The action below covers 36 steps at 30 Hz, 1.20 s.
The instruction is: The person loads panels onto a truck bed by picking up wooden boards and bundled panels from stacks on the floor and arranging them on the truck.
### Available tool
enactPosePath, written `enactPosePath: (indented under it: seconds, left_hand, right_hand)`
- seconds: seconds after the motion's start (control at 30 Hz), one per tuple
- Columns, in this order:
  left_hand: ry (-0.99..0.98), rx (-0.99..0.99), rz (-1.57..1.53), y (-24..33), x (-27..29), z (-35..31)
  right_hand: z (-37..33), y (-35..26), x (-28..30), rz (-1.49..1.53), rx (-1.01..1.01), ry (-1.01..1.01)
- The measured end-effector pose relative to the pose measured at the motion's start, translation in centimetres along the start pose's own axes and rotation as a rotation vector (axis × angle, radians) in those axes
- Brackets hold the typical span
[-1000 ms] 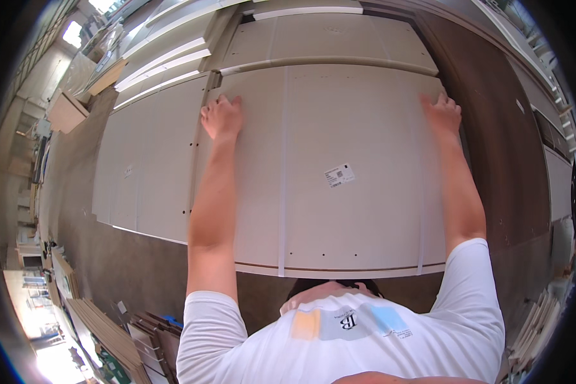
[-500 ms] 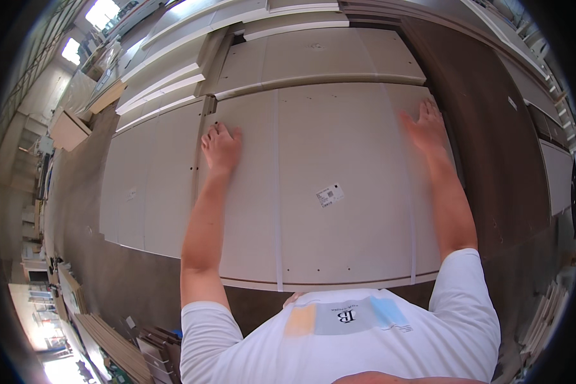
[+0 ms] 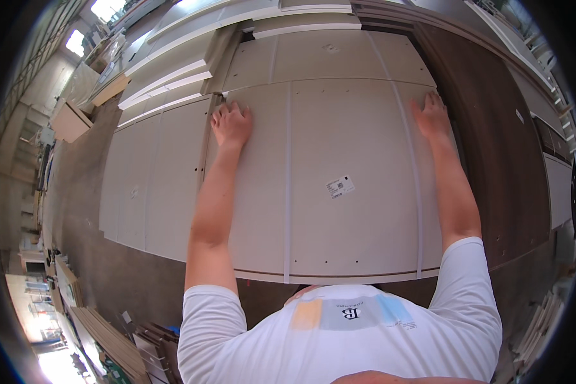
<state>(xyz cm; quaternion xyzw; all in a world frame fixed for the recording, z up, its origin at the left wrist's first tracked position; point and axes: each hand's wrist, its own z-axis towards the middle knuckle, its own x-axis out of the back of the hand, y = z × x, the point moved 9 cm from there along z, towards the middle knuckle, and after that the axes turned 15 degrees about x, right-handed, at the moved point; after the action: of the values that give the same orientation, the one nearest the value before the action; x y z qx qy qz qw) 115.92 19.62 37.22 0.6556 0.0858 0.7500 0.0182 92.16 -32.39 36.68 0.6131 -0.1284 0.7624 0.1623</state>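
A large light-beige board (image 3: 352, 224) lies flat before me, with pale straps running across it and a white label (image 3: 340, 187) on top. My left hand (image 3: 232, 125) rests on its far left part, fingers spread, close to the seam with a neighbouring board. At the far right corner my right hand (image 3: 432, 116) lies on the surface, its fingertips near the right edge. Neither hand is wrapped round anything. Small dark holes line the board's near and far ends.
A second beige board (image 3: 326, 57) lies just beyond, and another strapped stack (image 3: 153, 179) stands to the left. Dark brown boards (image 3: 499, 160) run along the right. White-edged panels (image 3: 166, 89) are piled far left. More boards (image 3: 109, 333) lean at the lower left.
The large board has moved slightly away from me, and the seam between it and the far board looks narrower. My left hand has gone farther forward; both hands remain on the board.
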Motion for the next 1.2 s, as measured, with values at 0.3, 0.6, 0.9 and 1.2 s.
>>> enactPosePath:
  seconds: [0.3, 0.6, 0.9, 1.2]
  left_hand:
    - [0.038, -0.325, -0.046, 4.9, -2.5, 5.2]
    - [-0.044, -0.324, 0.002, 7.6, -4.1, 10.8]
    - [-0.057, -0.321, 0.083, 7.8, -5.9, 12.6]
    - [-0.128, -0.205, 0.053, 9.7, -4.9, 12.0]
  right_hand:
    - [3.6, -2.3, -0.8, 0.006, 0.178, -0.036]
    - [6.4, -4.0, 0.5, -0.073, -0.004, -0.186]
    - [6.2, -3.2, 0.4, -0.091, 0.101, -0.017]
    - [4.6, -1.7, -1.1, -0.001, 0.001, -0.033]
